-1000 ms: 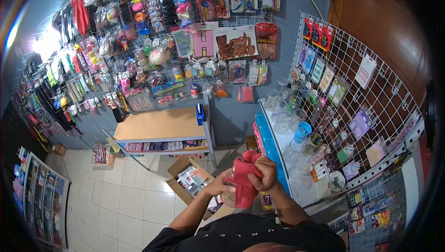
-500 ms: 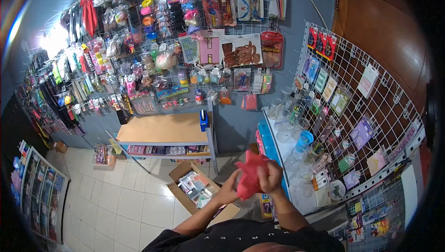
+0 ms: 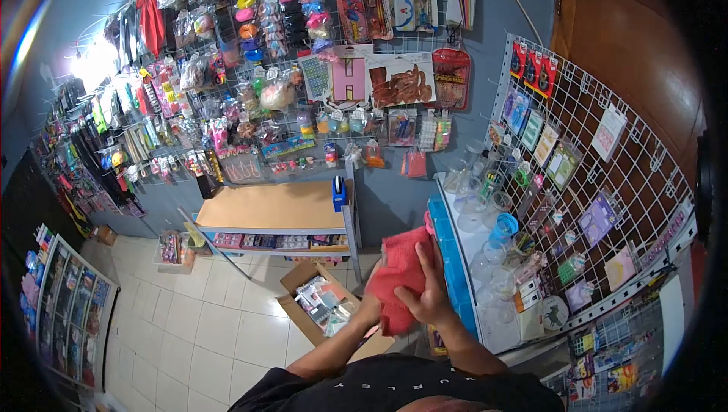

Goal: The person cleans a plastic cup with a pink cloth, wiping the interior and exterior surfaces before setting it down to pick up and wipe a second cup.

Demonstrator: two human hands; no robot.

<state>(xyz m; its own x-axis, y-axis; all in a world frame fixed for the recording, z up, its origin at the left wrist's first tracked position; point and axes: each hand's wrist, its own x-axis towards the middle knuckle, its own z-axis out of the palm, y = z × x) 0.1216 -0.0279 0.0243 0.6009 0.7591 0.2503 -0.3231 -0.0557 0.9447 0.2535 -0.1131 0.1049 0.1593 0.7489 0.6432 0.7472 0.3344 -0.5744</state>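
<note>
- item in hand: a red cloth [image 3: 400, 279], located at lower centre of the frame, between the two hands.
- long axis of the cloth: runs near upright in the frame, from the upper corner beside the right index finger down to the loose lower end; slight lean, top toward the right.
- right hand [image 3: 431, 302]: at the right side of the cloth and overlapping its near face. fingers extended and parted, pointing toward the top of the frame, roughly along the long axis; thumb laid across the cloth toward the left. state: open, in contact with the cloth.
- left hand [image 3: 369, 310]: at the lower left edge of the cloth, partly behind it. the cloth covers the fingers; whether they are open or closed cannot be told.
- relative position: the cloth lies directly to the left of the right fingers and to the upper right of the left wrist. both hands are at the cloth, so neither is clearly nearer; the right overlaps the visible face.
- content of the folds: whether the cloth encloses an object cannot be told.
- surroundings: cardboard box [image 3: 298, 319] on the floor, left of the hands; desk [image 3: 273, 203] at upper left of the cloth; white shelf [image 3: 497, 334] with clear containers at the right.
</note>
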